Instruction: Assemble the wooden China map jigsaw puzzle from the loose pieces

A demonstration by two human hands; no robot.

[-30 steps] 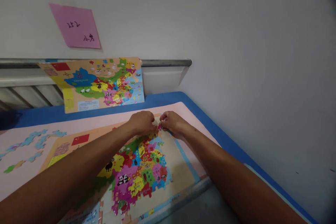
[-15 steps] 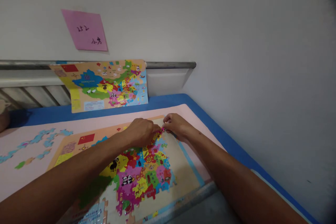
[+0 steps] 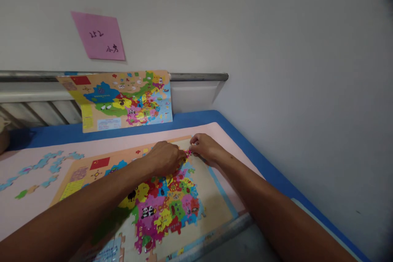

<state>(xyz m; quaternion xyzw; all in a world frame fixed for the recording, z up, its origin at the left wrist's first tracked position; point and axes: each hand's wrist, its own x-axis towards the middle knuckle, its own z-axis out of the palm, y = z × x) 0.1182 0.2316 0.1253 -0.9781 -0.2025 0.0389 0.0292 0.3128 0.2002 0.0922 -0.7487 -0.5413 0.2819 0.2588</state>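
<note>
A partly assembled jigsaw puzzle (image 3: 164, 217) of a colourful map lies on the bed in front of me. My left hand (image 3: 167, 158) rests over its upper part, fingers curled and tips down at the edge of the joined pieces; what is under them is hidden. Close beside it, my right hand (image 3: 205, 147) is closed in a pinch at a small pink puzzle piece (image 3: 188, 152), which touches or nearly touches the joined pieces. Bare board (image 3: 211, 196) shows along the puzzle's right side, inside a blue border strip.
Loose light-blue puzzle pieces (image 3: 43, 163) lie at the left on the pink sheet (image 3: 18, 213). A printed map (image 3: 129, 100) leans against the bed rail (image 3: 199, 77) at the back. A pink paper note (image 3: 100, 37) hangs on the wall (image 3: 291, 69), which closes off the right side.
Both hands stay at the same spot by the pink piece. My left hand has dipped slightly and its fingers have shifted a little. The whole view has moved slightly.
</note>
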